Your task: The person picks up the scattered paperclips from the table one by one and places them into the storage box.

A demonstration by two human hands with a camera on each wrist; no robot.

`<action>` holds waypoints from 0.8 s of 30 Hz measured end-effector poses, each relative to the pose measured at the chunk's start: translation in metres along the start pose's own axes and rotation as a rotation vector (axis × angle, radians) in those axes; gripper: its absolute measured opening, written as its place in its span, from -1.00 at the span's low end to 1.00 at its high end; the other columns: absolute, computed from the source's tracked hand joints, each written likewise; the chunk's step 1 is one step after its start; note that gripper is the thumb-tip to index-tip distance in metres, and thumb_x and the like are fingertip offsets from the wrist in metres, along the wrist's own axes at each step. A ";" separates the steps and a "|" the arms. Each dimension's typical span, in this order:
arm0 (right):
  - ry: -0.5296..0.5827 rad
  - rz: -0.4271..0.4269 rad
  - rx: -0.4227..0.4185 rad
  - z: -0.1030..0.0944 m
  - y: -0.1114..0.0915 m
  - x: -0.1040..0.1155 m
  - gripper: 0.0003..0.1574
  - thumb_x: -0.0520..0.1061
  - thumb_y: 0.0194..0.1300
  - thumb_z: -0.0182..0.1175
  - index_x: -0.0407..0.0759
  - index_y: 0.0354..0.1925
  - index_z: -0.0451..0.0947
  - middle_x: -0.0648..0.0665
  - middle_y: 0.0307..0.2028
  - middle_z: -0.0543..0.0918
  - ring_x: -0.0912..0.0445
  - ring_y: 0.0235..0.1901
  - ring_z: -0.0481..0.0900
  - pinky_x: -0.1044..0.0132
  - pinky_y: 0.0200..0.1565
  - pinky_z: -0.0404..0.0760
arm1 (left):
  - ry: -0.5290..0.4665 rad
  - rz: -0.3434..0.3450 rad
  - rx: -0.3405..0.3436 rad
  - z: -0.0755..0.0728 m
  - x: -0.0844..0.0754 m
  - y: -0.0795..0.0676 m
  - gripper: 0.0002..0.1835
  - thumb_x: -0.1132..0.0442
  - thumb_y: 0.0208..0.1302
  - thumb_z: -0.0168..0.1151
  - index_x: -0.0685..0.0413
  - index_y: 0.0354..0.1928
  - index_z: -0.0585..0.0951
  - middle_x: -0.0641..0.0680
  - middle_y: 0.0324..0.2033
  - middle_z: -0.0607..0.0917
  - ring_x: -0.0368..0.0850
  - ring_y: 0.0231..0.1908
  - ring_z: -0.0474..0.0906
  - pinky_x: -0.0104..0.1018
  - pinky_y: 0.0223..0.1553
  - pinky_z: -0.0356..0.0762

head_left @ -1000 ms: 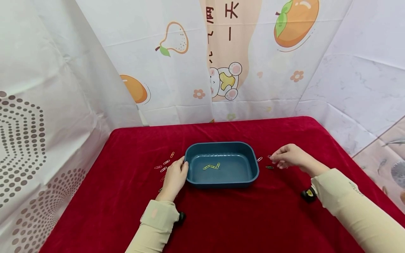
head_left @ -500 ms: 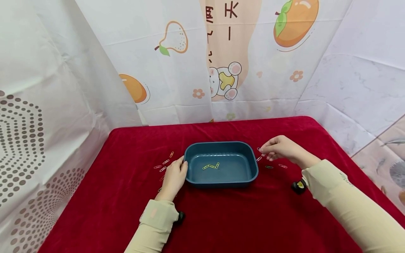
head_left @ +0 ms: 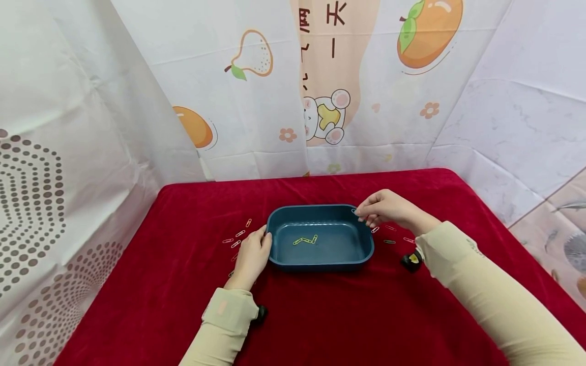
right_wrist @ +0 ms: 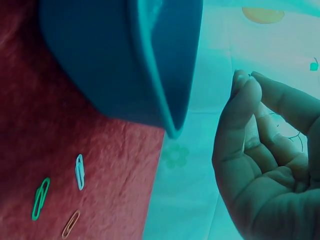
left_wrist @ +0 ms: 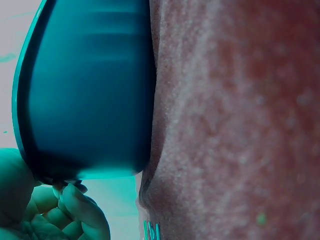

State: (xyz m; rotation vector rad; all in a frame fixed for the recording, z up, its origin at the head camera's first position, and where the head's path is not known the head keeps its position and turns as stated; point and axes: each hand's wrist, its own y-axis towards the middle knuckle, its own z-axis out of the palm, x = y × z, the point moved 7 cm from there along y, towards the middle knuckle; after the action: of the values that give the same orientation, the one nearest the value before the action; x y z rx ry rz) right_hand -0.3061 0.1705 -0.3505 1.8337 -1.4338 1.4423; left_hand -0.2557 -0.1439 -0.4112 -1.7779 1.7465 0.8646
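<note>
A dark blue rectangular basin (head_left: 339,249) sits on the red cloth, holding several yellow paper clips (head_left: 305,241). My left hand (head_left: 251,256) grips the basin's left rim; the left wrist view shows thumb and fingers (left_wrist: 85,210) on the edge. Over the right rear corner of the basin, my right hand (head_left: 389,207) pinches a pale paper clip (head_left: 354,211) between thumb and fingertips. In the right wrist view those fingertips almost entirely hide the clip. Just right of the basin lie a white paper clip (head_left: 375,230), a green paper clip (head_left: 389,241) and a pink paper clip (head_left: 409,240).
Several more paper clips (head_left: 235,244) lie left of the basin, some partly behind my left hand and wrist. The red-covered table (head_left: 339,315) reaches back to a printed fruit curtain (head_left: 256,127), and plain pale curtains hang on both sides.
My right hand has moved left from the clips on the cloth to the basin's right rear corner, carrying the pale paper clip. The left hand and the basin have stayed put.
</note>
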 end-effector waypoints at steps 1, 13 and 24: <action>0.000 0.002 0.002 0.001 0.002 0.001 -0.52 -0.11 0.37 0.23 -0.53 0.02 0.56 -0.17 -0.34 0.72 0.13 -0.48 0.62 0.25 -0.24 0.71 | 0.001 0.000 0.000 0.000 0.000 0.000 -0.51 0.16 0.50 0.00 0.27 0.34 0.44 0.28 0.11 0.61 0.15 0.09 0.55 0.08 0.18 0.51; -0.036 0.003 0.025 0.017 0.022 0.017 -0.58 -0.11 0.37 0.23 -0.45 0.01 0.61 -0.11 -0.38 0.74 0.13 -0.49 0.63 0.32 -0.28 0.69 | -0.005 0.004 -0.003 0.000 -0.001 0.000 -0.52 0.17 0.50 0.00 0.27 0.33 0.45 0.27 0.06 0.63 0.12 0.03 0.57 0.06 0.14 0.53; -0.044 0.021 0.056 0.030 0.039 0.028 -0.60 -0.11 0.36 0.24 -0.43 -0.02 0.64 -0.26 -0.28 0.75 0.14 -0.51 0.64 0.33 -0.29 0.70 | -0.004 0.001 0.002 0.000 0.000 0.000 -0.51 0.16 0.50 0.00 0.26 0.35 0.44 0.26 0.07 0.63 0.12 0.05 0.56 0.06 0.15 0.53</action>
State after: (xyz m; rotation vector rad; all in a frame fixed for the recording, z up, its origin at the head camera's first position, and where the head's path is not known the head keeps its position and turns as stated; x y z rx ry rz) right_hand -0.3279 0.1183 -0.3479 1.9007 -1.4521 1.4749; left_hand -0.2562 -0.1441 -0.4113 -1.7733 1.7450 0.8659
